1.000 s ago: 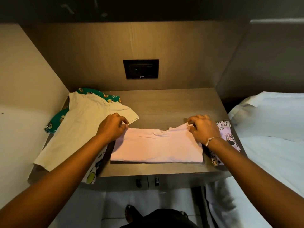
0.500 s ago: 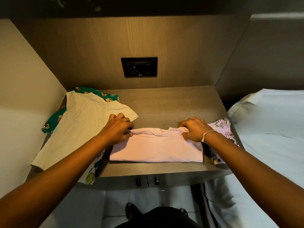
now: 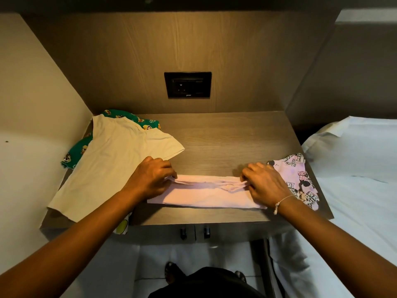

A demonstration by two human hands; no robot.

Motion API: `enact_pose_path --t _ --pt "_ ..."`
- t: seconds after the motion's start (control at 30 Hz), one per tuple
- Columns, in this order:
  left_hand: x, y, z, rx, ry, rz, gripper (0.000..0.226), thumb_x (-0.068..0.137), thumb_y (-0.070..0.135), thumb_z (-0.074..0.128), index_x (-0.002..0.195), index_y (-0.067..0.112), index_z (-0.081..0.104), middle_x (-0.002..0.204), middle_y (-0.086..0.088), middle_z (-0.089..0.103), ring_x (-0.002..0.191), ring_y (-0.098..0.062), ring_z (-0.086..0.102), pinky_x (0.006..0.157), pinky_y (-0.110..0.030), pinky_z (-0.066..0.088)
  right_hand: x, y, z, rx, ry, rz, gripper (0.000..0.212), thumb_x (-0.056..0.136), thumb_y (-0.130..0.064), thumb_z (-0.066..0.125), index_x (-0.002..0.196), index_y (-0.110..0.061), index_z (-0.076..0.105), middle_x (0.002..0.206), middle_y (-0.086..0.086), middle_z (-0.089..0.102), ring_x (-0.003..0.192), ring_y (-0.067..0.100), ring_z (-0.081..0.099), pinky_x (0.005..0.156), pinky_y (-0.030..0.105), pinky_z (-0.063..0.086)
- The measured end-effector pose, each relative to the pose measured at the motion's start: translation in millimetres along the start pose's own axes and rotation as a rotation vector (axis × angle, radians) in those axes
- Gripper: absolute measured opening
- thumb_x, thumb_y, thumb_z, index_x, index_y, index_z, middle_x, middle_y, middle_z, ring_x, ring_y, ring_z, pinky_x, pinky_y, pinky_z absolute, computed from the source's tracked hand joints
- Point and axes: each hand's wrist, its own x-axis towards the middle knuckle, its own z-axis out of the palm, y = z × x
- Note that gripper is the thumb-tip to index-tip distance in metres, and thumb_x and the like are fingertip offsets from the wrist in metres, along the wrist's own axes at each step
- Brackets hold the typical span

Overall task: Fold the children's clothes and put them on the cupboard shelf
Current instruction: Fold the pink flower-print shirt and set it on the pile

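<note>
Lying at the far left of the shelf (image 3: 225, 134), a green garment (image 3: 77, 151) peeks out from under a cream shirt (image 3: 107, 166) spread flat over it, its near corner hanging past the shelf's edge. The left hand (image 3: 150, 179) pinches the left end of the pink garment's (image 3: 206, 195) far edge, with its heel on the cream shirt. That pink piece sits near the front edge in the middle, folded into a narrow band. The right hand (image 3: 265, 183) grips the band's right end, fingers curled on a bunched fold. A printed pink garment (image 3: 298, 177) lies just right, partly under that wrist. A bed (image 3: 356, 168) stands at far right.
</note>
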Motion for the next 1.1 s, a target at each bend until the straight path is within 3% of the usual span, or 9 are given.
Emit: enact_pose_path --t 0.1,0.23,0.37,0.47,0.57,0.67,0.8,0.97,1.1 --pt "-12.5 9.8 2.7 0.072 -0.165 -0.025 0.036 0.08 0.044 0.058 0.106 0.027 0.074 0.107 0.0 0.072 0.094 -0.021 0.062 0.072 -0.028 0.04 -9.9 -2.3 -4.4 -0.013 -0.113 -0.037 0.037 0.069 -0.03 0.052 0.104 -0.024 0.063 0.104 -0.002 0.061 0.094 0.02 0.053 0.082 0.035 0.046" --pt "-33.9 60.4 -1.9 0.098 -0.122 -0.244 0.058 0.08 0.042 0.048 0.131 0.016 0.059 0.126 -0.008 0.066 0.108 -0.029 0.06 0.085 -0.043 0.05 -11.1 0.0 -15.1 0.039 -0.006 -0.071 0.041 0.074 -0.03 0.048 0.108 -0.02 0.068 0.11 -0.001 0.067 0.097 0.02 0.056 0.083 0.034 0.046" --pt "-32.0 111.5 7.7 -0.048 -0.308 -0.419 0.076 0.087 0.045 0.023 0.153 0.009 0.017 0.158 -0.012 0.028 0.14 -0.027 0.034 0.108 -0.046 0.035 -22.7 -5.7 -1.1 0.065 -0.069 -0.153 0.049 0.08 -0.027 0.045 0.125 -0.02 0.062 0.124 -0.001 0.063 0.108 0.02 0.056 0.089 0.038 0.05" --pt "-9.3 106.4 16.4 -0.025 -0.349 -0.386 0.08 0.084 0.046 0.008 0.154 0.008 0.008 0.163 -0.013 0.013 0.148 -0.028 0.018 0.115 -0.047 0.027 -39.7 -4.0 6.7 0.077 -0.055 -0.098 0.047 0.084 -0.026 0.046 0.128 -0.02 0.06 0.124 0.0 0.062 0.104 0.019 0.055 0.086 0.034 0.05" --pt "23.9 88.6 16.6 -0.026 -0.377 -0.271 0.07 0.094 0.045 0.014 0.155 0.011 0.006 0.164 -0.011 0.007 0.15 -0.028 0.01 0.12 -0.048 0.015 -58.5 -8.3 8.2 0.103 -0.042 -0.027 0.047 0.08 -0.023 0.052 0.126 -0.019 0.063 0.12 0.001 0.064 0.098 0.019 0.056 0.083 0.031 0.05" --pt "67.5 72.1 15.3 -0.021 -0.393 -0.142 0.06 0.101 0.041 0.024 0.155 0.018 0.009 0.164 -0.006 0.004 0.15 -0.028 0.005 0.121 -0.048 0.011 -74.3 -22.7 10.6 0.188 -0.035 0.068 0.051 0.079 -0.025 0.048 0.128 -0.019 0.06 0.123 0.0 0.062 0.103 0.018 0.055 0.09 0.03 0.046" --pt "120.8 55.1 14.3 -0.067 -0.427 -0.076 0.053 0.103 0.034 0.03 0.154 0.027 0.018 0.164 0.002 0.006 0.151 -0.026 0.001 0.12 -0.048 0.006 -82.8 -50.5 17.1 0.336 -0.032 0.142 0.058 0.081 -0.033 0.042 0.137 -0.019 0.051 0.136 -0.003 0.053 0.118 0.016 0.046 0.104 0.032 0.04" --pt "153.1 41.8 17.0 -0.095 -0.486 -0.085 0.056 0.1 0.025 0.035 0.153 0.034 0.019 0.164 0.004 0.006 0.151 -0.023 -0.003 0.12 -0.045 0.0 -67.3 -79.1 27.5 0.356 0.01 0.137 0.059 0.084 -0.031 0.049 0.141 -0.019 0.046 0.144 -0.002 0.047 0.123 0.019 0.043 0.1 0.036 0.04" --pt "122.8 47.6 10.7 -0.194 -0.301 -0.073 0.061 0.095 0.038 0.045 0.153 0.034 0.023 0.164 0.0 0.012 0.151 -0.023 0.002 0.119 -0.046 0.0 -76.4 -66.6 23.9 0.415 0.04 0.094 0.062 0.081 -0.033 0.053 0.142 -0.027 0.042 0.144 -0.008 0.046 0.125 0.016 0.041 0.098 0.036 0.04"
